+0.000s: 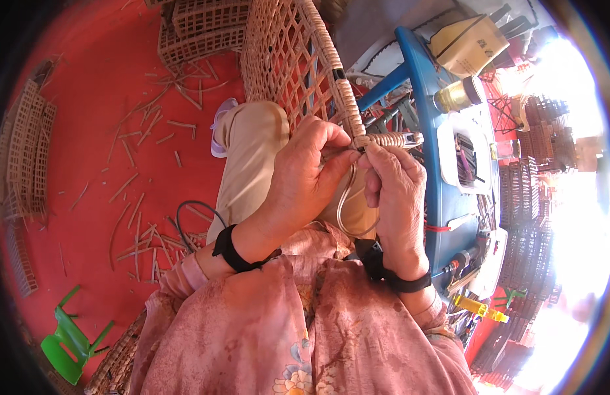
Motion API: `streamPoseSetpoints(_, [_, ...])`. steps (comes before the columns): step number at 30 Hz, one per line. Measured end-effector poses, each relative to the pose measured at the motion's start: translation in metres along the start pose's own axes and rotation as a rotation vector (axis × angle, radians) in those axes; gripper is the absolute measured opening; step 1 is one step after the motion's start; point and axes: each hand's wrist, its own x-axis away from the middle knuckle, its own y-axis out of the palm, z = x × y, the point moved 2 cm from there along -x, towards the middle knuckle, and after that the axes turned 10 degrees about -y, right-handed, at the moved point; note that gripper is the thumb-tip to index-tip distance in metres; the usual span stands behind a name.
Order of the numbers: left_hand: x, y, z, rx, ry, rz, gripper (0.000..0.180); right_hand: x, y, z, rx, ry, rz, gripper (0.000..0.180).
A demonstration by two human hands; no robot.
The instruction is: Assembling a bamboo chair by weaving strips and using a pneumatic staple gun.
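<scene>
A woven rattan panel (278,59) leans across my knees, its edge a pole (348,102) wrapped in cane strip with a dark bare stretch. At its near end a short wrapped bar (390,139) branches off to the right. My left hand (305,164) is closed at this joint, thumb and forefinger pinching the cane strip. My right hand (398,187) pinches at the same spot from the other side. From between the fingers a thin cane strip (342,207) hangs in a loop towards my lap. The fingertips partly hide the joint.
On my right stands a blue stool (443,224) bearing a white tray (453,151) of tools, a jar (460,94) and a power drill (460,260). Cane scraps (150,247) litter the red floor. Woven stacks (25,148) and a green chair (71,342) stand left.
</scene>
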Motion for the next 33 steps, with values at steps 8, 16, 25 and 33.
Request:
streamPoseSetpoints(8, [-0.001,-0.001,0.002,0.025,-0.046,-0.003,0.020,0.004,-0.004,-0.007,0.027,0.081,-0.050,0.023])
streamPoseSetpoints(16, [-0.001,0.000,0.006,0.112,-0.103,-0.009,0.022,0.004,0.002,0.009,-0.102,-0.003,0.032,0.021])
streamPoseSetpoints(25, [-0.003,0.001,0.001,0.073,-0.041,-0.001,0.021,0.000,0.004,0.005,-0.056,-0.057,0.032,0.023])
streamPoseSetpoints(33, [-0.002,0.001,0.004,0.104,-0.083,-0.008,0.021,0.001,-0.005,0.000,0.138,-0.029,-0.029,0.023])
